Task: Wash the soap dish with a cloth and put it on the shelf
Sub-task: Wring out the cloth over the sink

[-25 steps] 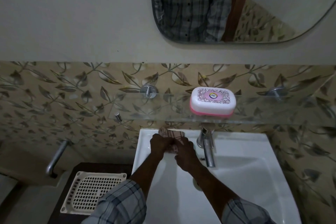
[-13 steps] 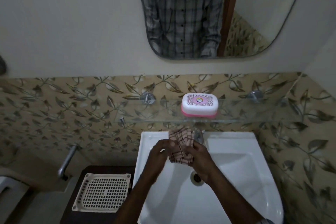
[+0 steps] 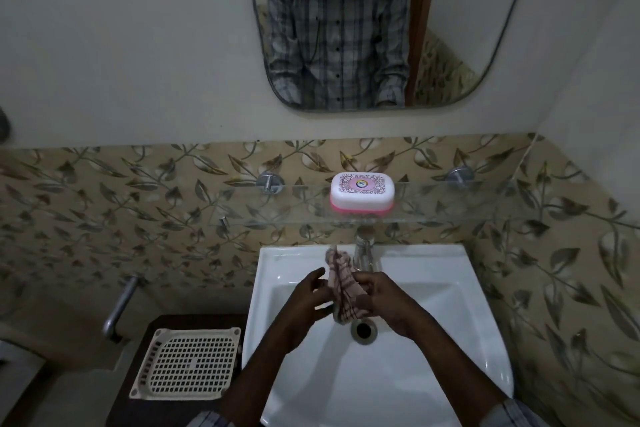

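Observation:
A white and pink soap dish (image 3: 362,195) with its lid on stands on the glass shelf (image 3: 485,208) above the basin. Over the white sink (image 3: 433,357) I hold a checked pink cloth (image 3: 341,286), bunched upright between both hands. My right hand (image 3: 388,302) grips its right side. My left hand (image 3: 306,302) touches its left side with the fingers partly spread. The cloth hangs just in front of the tap (image 3: 365,250) and above the drain (image 3: 363,329).
A mirror (image 3: 450,28) on the wall shows a person in a checked shirt. A white perforated tray (image 3: 188,362) lies on a dark stand left of the sink. A metal pipe (image 3: 119,305) sticks out of the leaf-patterned tiled wall at left.
Both hands have drawn back from under the shelf toward the drain with the cloth. The cloth now stands bunched and narrower, and my view has tilted up.

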Available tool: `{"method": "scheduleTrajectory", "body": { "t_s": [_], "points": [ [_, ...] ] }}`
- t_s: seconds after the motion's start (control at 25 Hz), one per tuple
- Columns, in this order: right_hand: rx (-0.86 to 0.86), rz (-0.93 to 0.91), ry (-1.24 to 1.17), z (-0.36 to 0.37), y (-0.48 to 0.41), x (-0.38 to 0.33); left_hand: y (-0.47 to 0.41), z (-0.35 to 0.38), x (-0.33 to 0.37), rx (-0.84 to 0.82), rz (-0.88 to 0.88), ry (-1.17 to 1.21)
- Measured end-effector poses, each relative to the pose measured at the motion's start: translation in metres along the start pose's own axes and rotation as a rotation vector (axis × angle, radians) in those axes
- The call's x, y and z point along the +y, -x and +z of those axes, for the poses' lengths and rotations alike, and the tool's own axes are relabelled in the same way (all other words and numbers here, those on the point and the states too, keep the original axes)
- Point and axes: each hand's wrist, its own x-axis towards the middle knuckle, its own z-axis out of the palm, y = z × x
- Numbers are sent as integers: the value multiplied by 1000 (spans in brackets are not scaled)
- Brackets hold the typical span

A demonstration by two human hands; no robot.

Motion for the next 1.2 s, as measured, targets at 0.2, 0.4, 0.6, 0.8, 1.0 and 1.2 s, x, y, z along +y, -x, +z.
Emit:
{"method": "scheduleTrajectory", "body": {
  "t_s": [0.2,0.4,0.6,0.8,1.0,1.2],
  "points": [
    [303,101,22,-1,-5,-11,0,-6,2,27,-176,559],
    [359,217,-141,-28,0,2,12,-36,-13,-45,-59,531],
    [520,24,75,-9,-7,17,6,-23,-12,499,165,-146],
    [776,39,224,22,-19,13,-1,-25,-12,844,337,-400],
    [582,149,111,23,-28,13,7,-36,-17,627,223,-111],
    [510,195,32,27,-42,22,30,-77,-28,459,-110,351]
  ]
}}
